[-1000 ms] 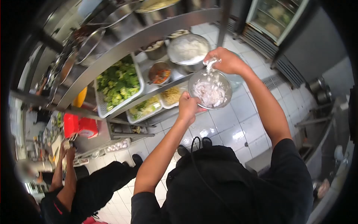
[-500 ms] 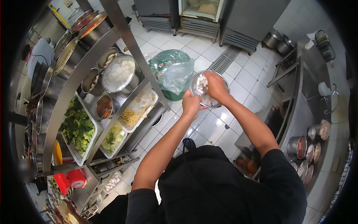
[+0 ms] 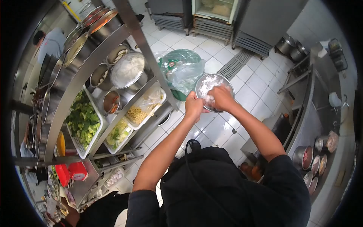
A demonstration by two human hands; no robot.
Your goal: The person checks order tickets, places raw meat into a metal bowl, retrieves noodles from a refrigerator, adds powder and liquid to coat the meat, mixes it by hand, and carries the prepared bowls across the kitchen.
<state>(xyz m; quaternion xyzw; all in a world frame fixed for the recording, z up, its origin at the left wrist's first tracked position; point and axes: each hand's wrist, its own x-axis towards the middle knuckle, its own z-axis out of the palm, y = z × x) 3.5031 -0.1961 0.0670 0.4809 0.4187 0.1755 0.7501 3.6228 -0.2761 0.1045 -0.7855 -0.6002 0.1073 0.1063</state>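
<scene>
My left hand [image 3: 195,108] grips the near-left rim of a round metal bowl [image 3: 231,85]. Inside the bowl lie pale pieces dusted with white powder [image 3: 208,84]. My right hand [image 3: 221,97] reaches down into the bowl, its fingers among the coated pieces, blurred and partly hidden. Below and beyond the bowl is a green bin [image 3: 180,60] lined with a clear plastic bag. A large pot of white powder [image 3: 128,70] stands on the shelf to the left.
On the left, a metal rack [image 3: 92,49] holds a basket of green vegetables [image 3: 82,121], noodles [image 3: 137,114] and several pots. A co-worker's arm [image 3: 71,213] shows at the lower left. Fridges [image 3: 213,28] stand ahead; a steel counter [image 3: 308,113] with bowls is right.
My right hand has gone from above the bowl, where it held coated pieces, down into it. My left hand still holds the rim. The view has swung to the right.
</scene>
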